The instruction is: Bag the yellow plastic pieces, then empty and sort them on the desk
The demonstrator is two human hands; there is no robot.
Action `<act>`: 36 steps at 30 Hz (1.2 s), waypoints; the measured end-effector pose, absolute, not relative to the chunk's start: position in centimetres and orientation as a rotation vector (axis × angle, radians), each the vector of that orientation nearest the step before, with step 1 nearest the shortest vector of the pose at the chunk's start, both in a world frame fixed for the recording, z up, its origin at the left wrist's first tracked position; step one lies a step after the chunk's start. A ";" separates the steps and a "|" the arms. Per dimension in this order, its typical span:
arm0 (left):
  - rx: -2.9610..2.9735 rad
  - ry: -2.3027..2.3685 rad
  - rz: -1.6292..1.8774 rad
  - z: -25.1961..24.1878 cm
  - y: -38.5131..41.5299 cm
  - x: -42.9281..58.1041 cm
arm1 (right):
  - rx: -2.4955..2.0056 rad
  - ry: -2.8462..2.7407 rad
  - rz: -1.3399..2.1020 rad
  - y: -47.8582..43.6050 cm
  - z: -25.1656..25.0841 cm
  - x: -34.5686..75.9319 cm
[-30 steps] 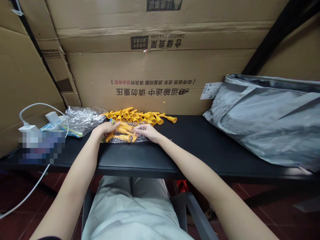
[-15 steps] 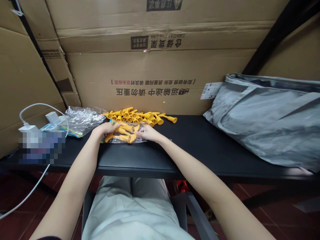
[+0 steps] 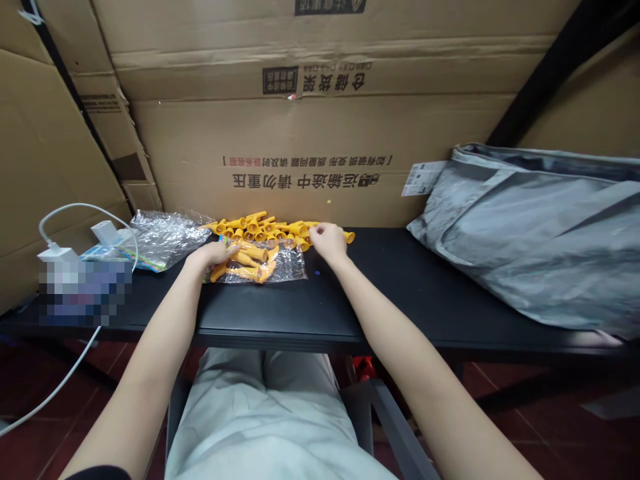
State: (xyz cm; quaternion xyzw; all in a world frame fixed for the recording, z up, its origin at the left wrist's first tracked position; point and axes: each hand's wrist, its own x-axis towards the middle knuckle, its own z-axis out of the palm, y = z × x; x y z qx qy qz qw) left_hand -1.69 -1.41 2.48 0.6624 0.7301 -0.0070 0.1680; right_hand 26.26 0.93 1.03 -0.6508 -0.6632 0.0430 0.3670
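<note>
A clear plastic bag (image 3: pixel 295 268) lies on the black table, with several yellow horn-shaped plastic pieces (image 3: pixel 254 253) inside it. My left hand (image 3: pixel 216 254) grips the bag at its left end. Behind the bag, along the cardboard, spreads a heap of similar loose yellow pieces (image 3: pixel 260 230). At the right part of that heap is my right hand (image 3: pixel 327 241), its fingers curled down over the pieces. Whether it has a piece between the fingertips is hidden.
To the left lie more clear plastic bags (image 3: pixel 170 237), white chargers (image 3: pixel 59 257) with a cable, and a blurred-out item (image 3: pixel 85 290). A large grey fabric bag (image 3: pixel 530 240) stands at the right. Cardboard (image 3: pixel 300 133) walls off the back of the black table (image 3: pixel 400 287).
My right hand has let go of the bag's right end and moved right and back to the loose yellow pieces. My left hand stays on the bag.
</note>
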 end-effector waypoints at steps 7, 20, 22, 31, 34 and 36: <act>1.898 2.078 -0.021 2.1 -1.2 -1.8 | -1.847 -1.737 -0.004 4.2 -2.4 31.0; 1.901 2.108 -0.027 2.6 -1.6 -1.5 | -2.045 -1.623 -0.045 5.4 -3.8 32.4; 1.902 2.111 -0.024 2.9 -1.9 -1.2 | -2.121 -1.631 0.062 5.4 -3.8 32.7; 1.934 2.096 -0.065 2.8 -1.8 -1.3 | -2.291 -1.518 0.007 4.3 -1.6 32.6; 1.927 2.088 -0.063 2.7 -1.6 -1.4 | -2.378 -1.568 0.083 4.2 -0.7 32.5; 1.921 2.087 -0.072 2.6 -1.6 -1.5 | -2.408 -1.694 0.105 4.1 -0.1 32.4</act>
